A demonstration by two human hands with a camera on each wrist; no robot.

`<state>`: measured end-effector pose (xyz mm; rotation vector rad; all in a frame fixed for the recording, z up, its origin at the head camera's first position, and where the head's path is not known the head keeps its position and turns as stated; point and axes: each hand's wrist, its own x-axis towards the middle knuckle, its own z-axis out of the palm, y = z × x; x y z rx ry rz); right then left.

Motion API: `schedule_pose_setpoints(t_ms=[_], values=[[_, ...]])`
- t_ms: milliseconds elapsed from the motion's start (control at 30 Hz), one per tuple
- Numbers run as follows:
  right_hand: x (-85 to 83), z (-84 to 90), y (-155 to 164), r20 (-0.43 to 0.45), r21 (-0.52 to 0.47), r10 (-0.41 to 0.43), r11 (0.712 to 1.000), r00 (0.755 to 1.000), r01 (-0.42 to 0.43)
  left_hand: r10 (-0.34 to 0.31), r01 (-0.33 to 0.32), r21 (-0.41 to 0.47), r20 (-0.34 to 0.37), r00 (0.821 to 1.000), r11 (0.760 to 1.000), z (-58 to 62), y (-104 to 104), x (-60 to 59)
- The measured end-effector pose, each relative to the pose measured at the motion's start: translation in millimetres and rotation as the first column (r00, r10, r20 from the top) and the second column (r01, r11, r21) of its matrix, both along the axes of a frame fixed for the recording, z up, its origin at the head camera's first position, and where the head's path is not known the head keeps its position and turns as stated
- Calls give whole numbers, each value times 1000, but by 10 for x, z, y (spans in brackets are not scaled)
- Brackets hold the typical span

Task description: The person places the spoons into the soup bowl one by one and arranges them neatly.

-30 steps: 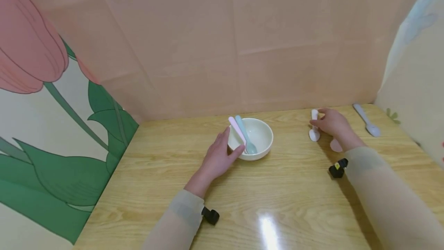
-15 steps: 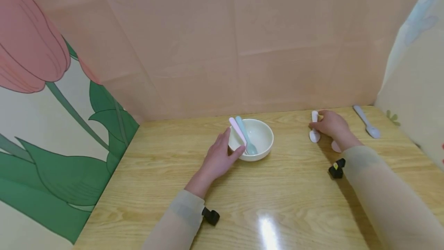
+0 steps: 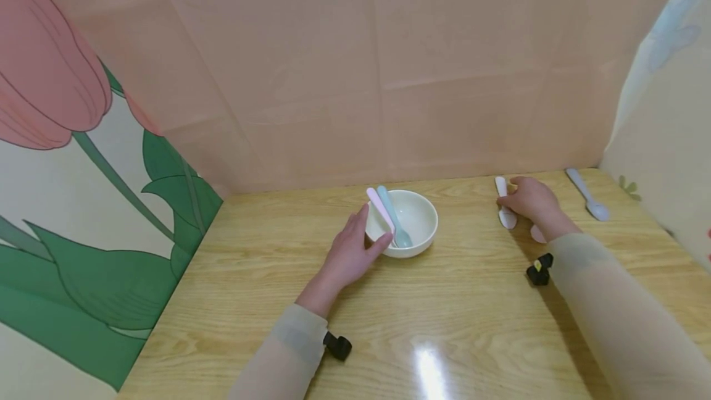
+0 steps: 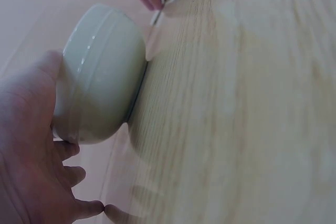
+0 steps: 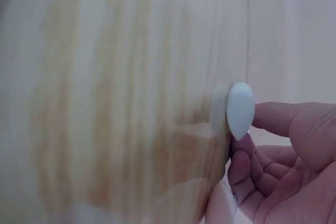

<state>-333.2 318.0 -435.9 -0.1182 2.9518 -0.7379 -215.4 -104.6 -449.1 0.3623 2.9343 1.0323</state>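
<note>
Spoon [image 3: 508, 220], white, at right of centre in the frame: my right hand [image 3: 532, 197] pinches its handle. I'd judge it light, stiff, perhaps slick; mid-handle seems the best hold. Near centre, my left hand [image 3: 351, 249], fingers loosely spread, touches a white bowl [image 3: 423, 222], probably rigid and breakable.

A creased, peach-coloured sheet [image 3: 311, 79] rises behind the wood-grained surface [image 3: 222, 276], which carries a bright light reflection [image 3: 429, 372] at its near edge. On the left stands a panel printed with a large pink tulip [image 3: 50, 60] and broad green leaves [image 3: 105, 283]. The pale right-hand panel [image 3: 672, 141] shows a bluish flower [image 3: 672, 26] high up and a small green sprig [image 3: 629, 187] near its foot.
</note>
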Motion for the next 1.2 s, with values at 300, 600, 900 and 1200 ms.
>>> schedule_pose_setpoints(t_ms=[300,600,900,1200], values=[[29,0,-10,15,-16,-23,1000,1000,24,-2,2,8,-4,1000,1000,-8,5,-11],[39,9,-11,35,-6,-25,1000,999,25,0,0,7,2,1000,1000,3,1,1],[48,-8,39,41,-26,-20,999,999,21,-2,2,1,-12,1000,1000,-14,0,-4],[68,40,52,55,-145,-6,989,998,14,-12,12,7,-29,1000,1000,-3,5,0]])
